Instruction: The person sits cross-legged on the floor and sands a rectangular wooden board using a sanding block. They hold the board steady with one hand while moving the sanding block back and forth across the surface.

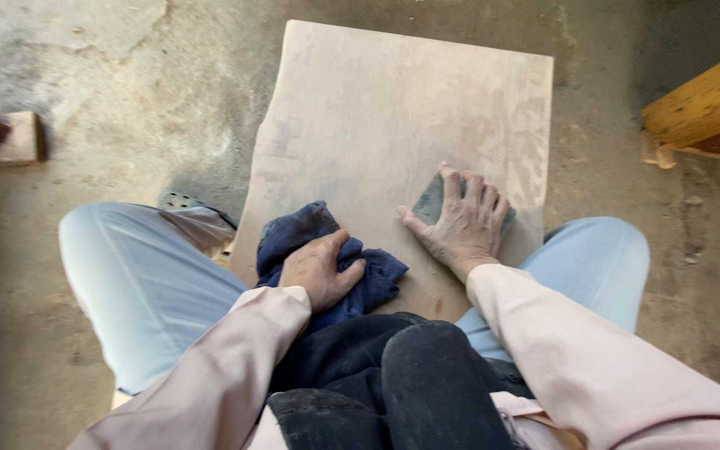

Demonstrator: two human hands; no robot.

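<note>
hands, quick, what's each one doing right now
Left hand: closed on the dark blue cloth.
Right hand: spread flat, pressing the grey sanding block on the wooden board.

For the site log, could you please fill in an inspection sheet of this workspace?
Surface: dusty wooden board between the person's knees, on a concrete floor.
Job's things: blue cloth and grey sanding block, both on the board.
Clutter: wood offcut at far left; yellow timber at far right.
Grippers: left hand clutches the cloth; right hand lies flat on the block, fingers spread.
Cables: nothing seen.
Surroundings: bare, stained concrete; sandal by the left knee.
</note>
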